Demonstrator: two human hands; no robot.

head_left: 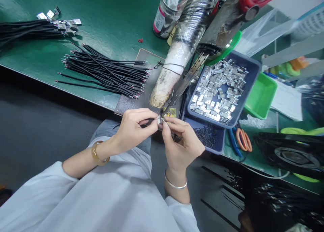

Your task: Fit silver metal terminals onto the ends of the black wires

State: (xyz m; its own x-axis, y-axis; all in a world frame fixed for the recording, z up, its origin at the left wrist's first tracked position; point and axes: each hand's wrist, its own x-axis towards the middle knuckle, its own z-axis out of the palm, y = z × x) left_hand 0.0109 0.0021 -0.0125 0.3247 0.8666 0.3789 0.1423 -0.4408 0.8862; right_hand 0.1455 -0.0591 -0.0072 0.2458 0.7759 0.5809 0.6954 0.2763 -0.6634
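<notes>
My left hand [134, 127] pinches a thin black wire [149, 119] at its tip, just below the table edge. My right hand [181, 140] is closed beside it, fingertips pinching a small silver metal terminal [160, 120] where the wire end meets it. Both hands touch at the fingertips, right under the tip of a wrapped soldering tool [177, 63] that slants down from the upper right. A pile of loose black wires [106, 71] lies on the green table [106, 12] to the left. A dark blue tray [249, 90] of several silver terminals sits to the right.
A bundle of wires with terminals attached [37, 27] lies far left. A glass jar [165, 16] stands at the back. A second blue tray [210, 137], orange-handled scissors [243, 140], a green tray [262, 95] and a black fan [291, 154] sit to the right.
</notes>
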